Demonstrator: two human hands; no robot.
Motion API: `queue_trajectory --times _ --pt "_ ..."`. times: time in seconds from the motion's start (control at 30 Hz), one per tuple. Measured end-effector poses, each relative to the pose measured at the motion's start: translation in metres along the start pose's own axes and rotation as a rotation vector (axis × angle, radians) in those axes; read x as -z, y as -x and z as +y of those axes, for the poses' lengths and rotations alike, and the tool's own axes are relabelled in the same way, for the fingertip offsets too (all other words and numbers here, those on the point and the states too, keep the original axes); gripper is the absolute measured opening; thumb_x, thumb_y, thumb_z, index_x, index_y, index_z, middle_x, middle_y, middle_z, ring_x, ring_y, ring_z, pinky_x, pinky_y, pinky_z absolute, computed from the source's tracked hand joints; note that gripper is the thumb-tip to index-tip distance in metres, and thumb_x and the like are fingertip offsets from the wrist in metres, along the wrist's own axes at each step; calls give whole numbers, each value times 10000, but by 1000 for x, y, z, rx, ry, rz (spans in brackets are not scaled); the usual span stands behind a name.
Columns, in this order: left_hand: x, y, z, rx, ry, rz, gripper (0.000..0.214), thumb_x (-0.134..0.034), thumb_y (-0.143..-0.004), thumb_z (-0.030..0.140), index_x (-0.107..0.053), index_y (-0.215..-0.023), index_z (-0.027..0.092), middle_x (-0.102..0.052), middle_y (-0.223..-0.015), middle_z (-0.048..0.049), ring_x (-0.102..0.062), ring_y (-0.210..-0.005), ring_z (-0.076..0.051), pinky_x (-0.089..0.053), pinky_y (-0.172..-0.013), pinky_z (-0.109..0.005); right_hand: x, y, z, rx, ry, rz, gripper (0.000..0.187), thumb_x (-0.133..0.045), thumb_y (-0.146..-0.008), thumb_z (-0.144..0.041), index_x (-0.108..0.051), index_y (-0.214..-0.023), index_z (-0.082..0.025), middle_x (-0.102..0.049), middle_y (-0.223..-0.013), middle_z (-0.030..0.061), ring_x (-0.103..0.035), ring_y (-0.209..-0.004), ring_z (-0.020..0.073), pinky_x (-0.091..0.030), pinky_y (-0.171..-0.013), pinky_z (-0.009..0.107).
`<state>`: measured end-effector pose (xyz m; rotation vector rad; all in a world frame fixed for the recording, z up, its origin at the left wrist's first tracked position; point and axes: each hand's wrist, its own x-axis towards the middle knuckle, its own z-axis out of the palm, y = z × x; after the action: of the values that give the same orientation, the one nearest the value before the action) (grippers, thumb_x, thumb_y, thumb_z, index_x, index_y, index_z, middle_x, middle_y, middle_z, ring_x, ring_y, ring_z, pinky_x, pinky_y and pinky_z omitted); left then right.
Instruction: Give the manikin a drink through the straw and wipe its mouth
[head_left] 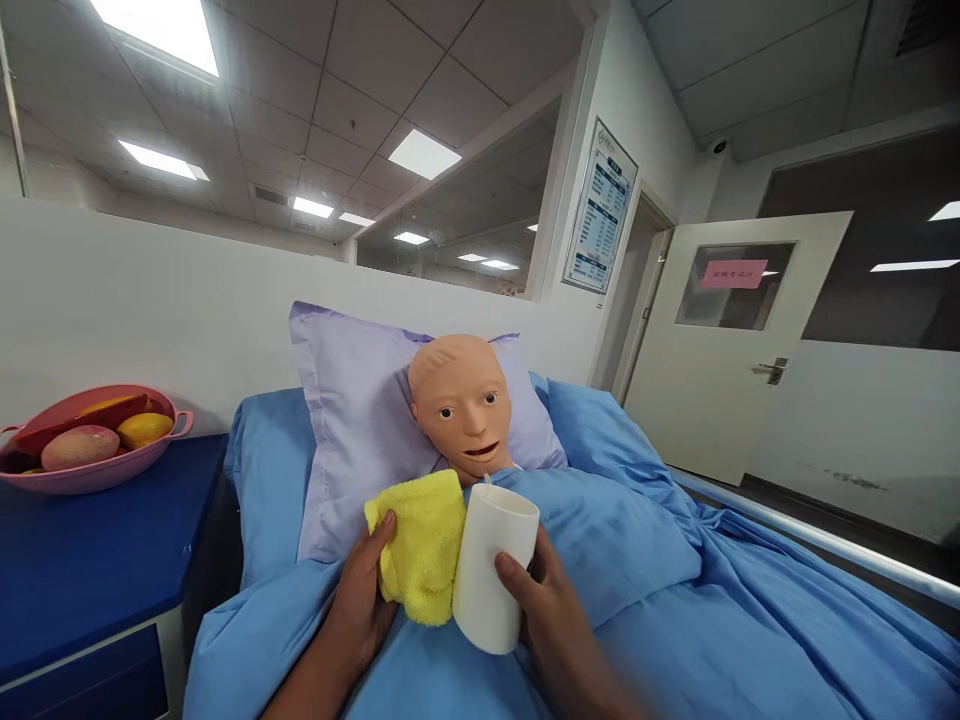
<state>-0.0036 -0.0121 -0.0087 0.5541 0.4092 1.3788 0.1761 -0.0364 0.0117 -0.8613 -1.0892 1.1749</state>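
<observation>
A training manikin (463, 405) lies in a bed, its head on a lilac pillow (352, 420), covered by a blue quilt (675, 620). My right hand (551, 610) is closed round a white cup (491, 570) held just below the manikin's chin; a thin straw (485, 478) runs from the cup to its mouth. My left hand (360, 600) grips a folded yellow towel (420, 545) beside the cup, under the chin.
A blue bedside cabinet (82, 570) stands at the left with a pink basin of fruit (90, 445) on it. A metal bed rail (825, 540) runs along the right. A white door (720, 340) is open behind the bed, by a wall notice (600, 205).
</observation>
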Motion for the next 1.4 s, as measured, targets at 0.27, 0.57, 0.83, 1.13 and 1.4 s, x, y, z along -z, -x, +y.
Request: queue_trajectory --times 0.27,0.57,0.83,1.13,1.4 --pt "0 -1 1 -15 -10 21 484 -667 -888 332 -568 -1322 141 -648 -1318 -143 -592 -1244 -313 -529 -1038 -417 -2 0 1 11 -31 5 679 -827 -686 -521 -570 -1256 -259 -718 -1116 80 -666 -1021 315 -569 -846 442" --pt "1 -2 -1 -13 -16 15 492 -665 -890 331 -562 -1331 139 -656 -1307 -143 -594 -1243 -311 -530 -1037 -419 0 -1 6 16 -61 6 653 -818 -698 -533 -572 -1246 -278 -709 -1115 67 -659 -1014 294 -563 -842 419" --pt "5 -2 -1 -3 -15 10 502 -659 -895 343 -547 -1341 142 -636 -1337 -140 -586 -1252 -310 -529 -1038 -417 -4 2 -3 -18 -52 8 682 -801 -698 -579 -553 -1261 -284 -696 -1161 64 -643 -1067 298 -555 -884 422" --pt "1 -1 1 -7 -17 17 489 -668 -886 323 -556 -1321 131 -656 -1300 -155 -613 -1217 -316 -545 -1012 -428 -6 5 -9 -29 -25 24 696 -792 -696 -602 -564 -1266 -274 -700 -1177 67 -659 -1051 298 -570 -848 399" --pt "5 -3 -1 -1 -18 16 491 -665 -886 339 -560 -1317 129 -666 -1283 -158 -625 -1200 -315 -553 -997 -424 -8 6 -10 -40 -7 50 708 -780 -693 -630 -573 -1267 -271 -731 -1091 61 -684 -969 283 -588 -786 386"
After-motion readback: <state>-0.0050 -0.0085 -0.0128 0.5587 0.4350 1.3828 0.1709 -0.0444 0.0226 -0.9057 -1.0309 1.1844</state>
